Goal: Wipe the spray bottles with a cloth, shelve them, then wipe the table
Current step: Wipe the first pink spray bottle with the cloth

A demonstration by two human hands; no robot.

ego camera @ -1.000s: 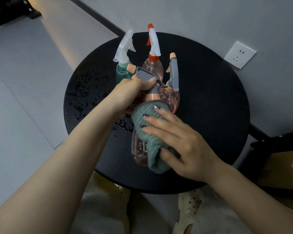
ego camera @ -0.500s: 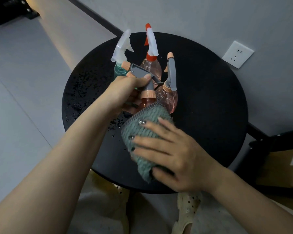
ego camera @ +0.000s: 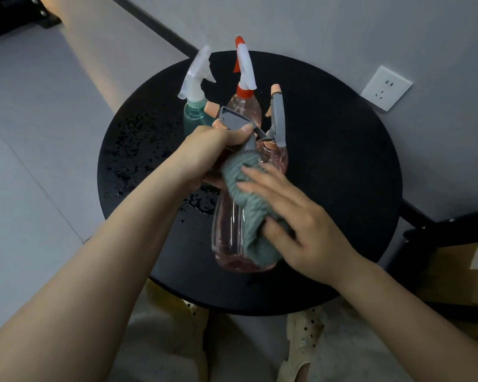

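Note:
Above the round black table (ego camera: 342, 175) I hold a pink spray bottle (ego camera: 228, 238) with a grey trigger head, tilted toward me. My left hand (ego camera: 207, 150) grips its head and neck. My right hand (ego camera: 290, 216) holds a green-grey cloth (ego camera: 249, 205) wrapped round the bottle's right side, fingers spread over it and thumb curled under. Behind stand three more bottles: a teal one with a clear head (ego camera: 193, 111), a pink one with a white and red head (ego camera: 246, 106), and a pink one with a grey head (ego camera: 276, 153).
Water drops speckle the table's left part (ego camera: 133, 150). A white wall socket (ego camera: 385, 88) sits at the right on the grey wall. A dark frame with a cardboard box (ego camera: 453, 271) stands at the right. My feet in pale sandals (ego camera: 301, 340) show below the table.
The cloth and my right hand slid along the bottle: down over its body half a second ago, now back up near the neck, baring the pink lower body.

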